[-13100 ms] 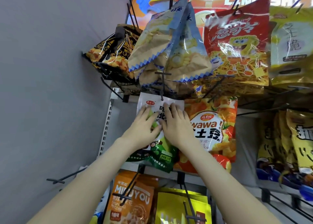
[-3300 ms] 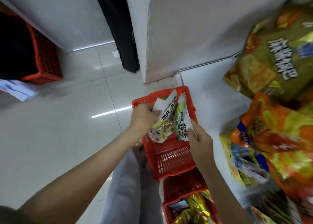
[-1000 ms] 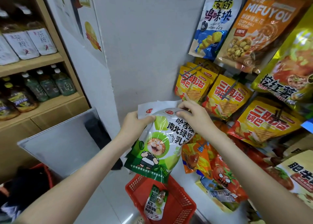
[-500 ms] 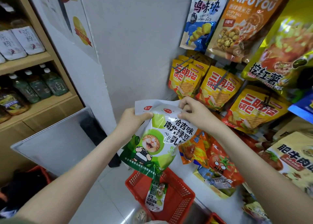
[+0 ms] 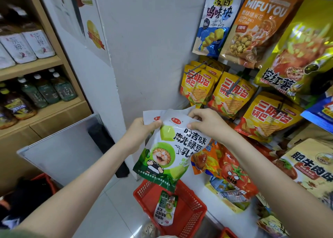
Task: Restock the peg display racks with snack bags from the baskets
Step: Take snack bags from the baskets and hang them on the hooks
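I hold two stacked white-and-green cat snack bags (image 5: pixel 167 147) in front of me by their top edges. My left hand (image 5: pixel 142 129) grips the upper left corner, thumb on the front. At the upper right edge my right hand (image 5: pixel 207 124) pinches the bags. Below them on the floor stands a red basket (image 5: pixel 191 210) with one more bag of the same kind (image 5: pixel 164 208) lying inside. The peg rack to the right carries yellow sandwich-cracker bags (image 5: pixel 198 86) just beyond my right hand.
Higher pegs hold a blue-white wheat snack bag (image 5: pixel 216 21), an orange popcorn bag (image 5: pixel 259 25) and a yellow sweet-potato bag (image 5: pixel 297 57). Tomato-print bags (image 5: pixel 236 176) hang lower right. A wooden shelf with drink bottles (image 5: pixel 45 90) stands left, with a second red basket (image 5: pixel 45 182) below.
I bent to the red basket, took the green cat bags out and lifted them to the rack. Over the last second they rose slightly and my view shifted.
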`<action>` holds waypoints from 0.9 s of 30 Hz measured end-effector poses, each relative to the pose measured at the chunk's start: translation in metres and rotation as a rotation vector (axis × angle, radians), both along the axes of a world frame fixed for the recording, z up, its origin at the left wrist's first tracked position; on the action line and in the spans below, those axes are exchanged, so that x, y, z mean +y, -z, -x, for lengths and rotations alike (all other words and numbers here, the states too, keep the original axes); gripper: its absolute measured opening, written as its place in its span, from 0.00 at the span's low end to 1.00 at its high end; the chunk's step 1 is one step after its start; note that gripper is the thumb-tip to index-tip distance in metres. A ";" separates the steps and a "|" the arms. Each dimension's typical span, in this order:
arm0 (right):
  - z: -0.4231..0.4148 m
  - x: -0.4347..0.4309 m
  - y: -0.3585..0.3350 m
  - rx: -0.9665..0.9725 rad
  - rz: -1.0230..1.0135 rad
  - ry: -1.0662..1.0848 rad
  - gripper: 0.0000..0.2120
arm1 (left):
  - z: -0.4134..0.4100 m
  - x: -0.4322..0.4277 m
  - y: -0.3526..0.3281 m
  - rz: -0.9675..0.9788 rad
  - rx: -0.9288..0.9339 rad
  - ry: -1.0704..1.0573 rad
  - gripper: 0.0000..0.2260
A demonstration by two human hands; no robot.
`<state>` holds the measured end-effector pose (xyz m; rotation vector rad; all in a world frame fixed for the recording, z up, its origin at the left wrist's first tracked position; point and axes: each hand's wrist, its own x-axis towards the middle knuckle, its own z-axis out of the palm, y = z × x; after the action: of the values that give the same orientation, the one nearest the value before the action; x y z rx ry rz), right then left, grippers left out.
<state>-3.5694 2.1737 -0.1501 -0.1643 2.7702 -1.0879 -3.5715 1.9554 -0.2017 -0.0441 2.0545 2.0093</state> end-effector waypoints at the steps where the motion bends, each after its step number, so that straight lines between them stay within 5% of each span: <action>1: 0.000 -0.001 -0.002 0.005 -0.006 0.000 0.06 | -0.002 0.000 0.000 -0.008 -0.001 -0.007 0.06; 18: -0.008 -0.002 -0.029 0.249 0.054 -0.056 0.06 | -0.023 0.006 -0.031 -0.019 0.105 -0.133 0.05; 27: -0.006 0.025 -0.046 0.092 0.279 -0.034 0.08 | -0.009 0.022 -0.058 0.076 0.176 -0.170 0.05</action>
<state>-3.5631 2.1988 -0.1040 -0.3009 2.6677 -1.4891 -3.5621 1.9770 -0.1437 -0.0608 2.3066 2.0999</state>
